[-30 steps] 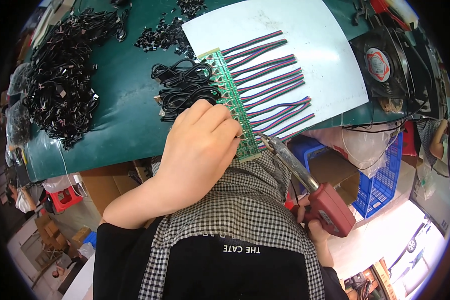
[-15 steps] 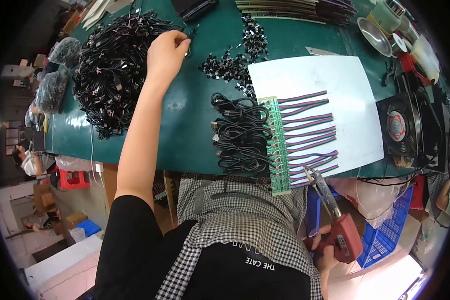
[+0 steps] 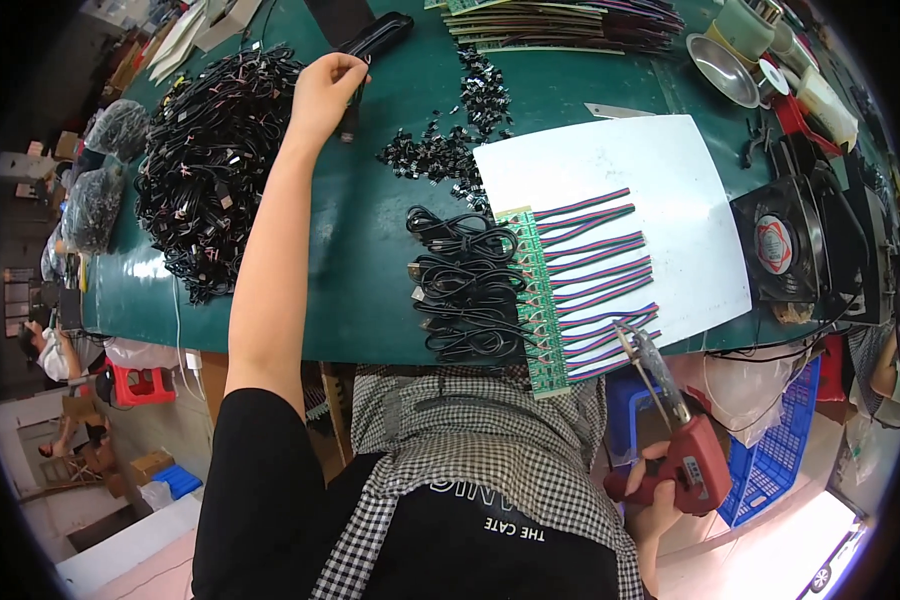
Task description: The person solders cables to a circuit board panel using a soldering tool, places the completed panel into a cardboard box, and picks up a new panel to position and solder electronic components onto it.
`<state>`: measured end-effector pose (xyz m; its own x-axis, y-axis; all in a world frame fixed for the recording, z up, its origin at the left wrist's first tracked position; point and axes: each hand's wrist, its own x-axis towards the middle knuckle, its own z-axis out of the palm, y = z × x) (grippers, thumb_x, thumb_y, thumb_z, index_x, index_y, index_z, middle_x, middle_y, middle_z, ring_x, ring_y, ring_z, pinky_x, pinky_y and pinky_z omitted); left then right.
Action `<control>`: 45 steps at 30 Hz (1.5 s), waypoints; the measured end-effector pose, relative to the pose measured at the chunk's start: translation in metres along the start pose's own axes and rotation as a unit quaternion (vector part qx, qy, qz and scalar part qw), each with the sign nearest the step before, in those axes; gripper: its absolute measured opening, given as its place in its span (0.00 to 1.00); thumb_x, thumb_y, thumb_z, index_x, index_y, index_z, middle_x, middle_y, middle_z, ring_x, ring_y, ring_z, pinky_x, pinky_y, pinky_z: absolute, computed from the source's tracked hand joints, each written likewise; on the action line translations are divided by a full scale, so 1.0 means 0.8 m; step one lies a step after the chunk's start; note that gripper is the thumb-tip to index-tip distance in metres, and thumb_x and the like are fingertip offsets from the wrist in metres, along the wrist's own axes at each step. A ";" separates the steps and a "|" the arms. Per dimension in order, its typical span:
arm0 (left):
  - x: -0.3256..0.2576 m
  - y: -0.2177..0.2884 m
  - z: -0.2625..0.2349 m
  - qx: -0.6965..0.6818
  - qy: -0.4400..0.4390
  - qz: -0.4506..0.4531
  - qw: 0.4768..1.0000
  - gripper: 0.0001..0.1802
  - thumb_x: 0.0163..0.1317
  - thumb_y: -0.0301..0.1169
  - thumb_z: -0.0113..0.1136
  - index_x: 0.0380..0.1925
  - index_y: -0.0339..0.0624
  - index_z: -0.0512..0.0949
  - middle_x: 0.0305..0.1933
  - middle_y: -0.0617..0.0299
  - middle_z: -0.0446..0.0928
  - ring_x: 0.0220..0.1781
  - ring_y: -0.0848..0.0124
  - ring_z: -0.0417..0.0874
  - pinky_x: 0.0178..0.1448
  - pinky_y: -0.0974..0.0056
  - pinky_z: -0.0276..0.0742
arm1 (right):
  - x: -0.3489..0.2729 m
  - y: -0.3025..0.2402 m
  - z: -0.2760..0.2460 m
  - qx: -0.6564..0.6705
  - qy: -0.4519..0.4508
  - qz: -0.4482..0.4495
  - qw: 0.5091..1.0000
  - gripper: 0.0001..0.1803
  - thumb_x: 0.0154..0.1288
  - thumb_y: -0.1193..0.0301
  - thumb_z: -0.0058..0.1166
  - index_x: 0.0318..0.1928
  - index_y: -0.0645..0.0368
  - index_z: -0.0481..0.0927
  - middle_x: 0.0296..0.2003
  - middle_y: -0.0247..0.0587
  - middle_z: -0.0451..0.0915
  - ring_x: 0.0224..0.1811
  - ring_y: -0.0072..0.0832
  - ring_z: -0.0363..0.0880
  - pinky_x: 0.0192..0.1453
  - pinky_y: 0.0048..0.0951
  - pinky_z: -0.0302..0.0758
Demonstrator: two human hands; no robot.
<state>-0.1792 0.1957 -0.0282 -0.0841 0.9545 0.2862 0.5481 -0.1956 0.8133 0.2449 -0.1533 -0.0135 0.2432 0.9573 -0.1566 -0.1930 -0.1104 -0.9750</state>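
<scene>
Your left hand [image 3: 322,95] reaches to the worktop's [image 3: 370,260] far left, grip pinched shut on a black cable [image 3: 350,115] beside the cable pile [image 3: 205,160]. Your right hand [image 3: 655,490], off the near edge, grips a red soldering gun [image 3: 685,450], tip over the green board [image 3: 535,300] near that edge.

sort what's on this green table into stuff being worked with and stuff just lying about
In use: left hand on a black cable; right hand holding the red soldering gun; long green circuit strip.
Lying about: black square fan, round metal dish, white paper sheet.
</scene>
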 end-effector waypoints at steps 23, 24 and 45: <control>-0.278 0.121 0.008 0.257 -0.109 0.199 0.939 0.12 0.38 0.21 0.60 0.26 0.47 0.79 0.42 0.61 0.73 0.47 0.61 0.71 0.50 0.56 0.66 | 0.042 -0.002 0.018 0.023 0.053 -0.047 0.997 0.30 0.61 0.52 0.49 0.48 0.68 0.61 0.37 0.42 0.68 0.18 0.17 0.65 0.18 0.17 0.63; -0.276 0.123 0.009 0.252 -0.114 0.198 0.941 0.12 0.38 0.21 0.60 0.26 0.47 0.79 0.42 0.61 0.73 0.47 0.61 0.71 0.50 0.56 0.66 | 0.042 -0.004 0.021 0.018 0.058 -0.045 0.997 0.30 0.61 0.52 0.49 0.48 0.68 0.61 0.37 0.42 0.68 0.18 0.17 0.65 0.18 0.17 0.63; -0.293 0.195 0.022 -0.188 -0.276 -0.212 0.918 0.16 0.56 0.17 0.49 0.46 0.31 0.70 0.33 0.61 0.74 0.30 0.75 0.79 0.34 0.74 0.72 | 0.038 -0.010 0.045 0.066 -0.041 -0.035 0.996 0.29 0.51 0.77 0.56 0.54 0.67 0.61 0.44 0.48 0.71 0.25 0.26 0.71 0.27 0.23 0.71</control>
<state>-0.0592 -0.0545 0.0227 0.2685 0.9110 -0.3130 0.2288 0.2553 0.9394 0.2195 -0.1137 -0.0047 0.1826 0.9806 -0.0708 -0.3032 -0.0123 -0.9528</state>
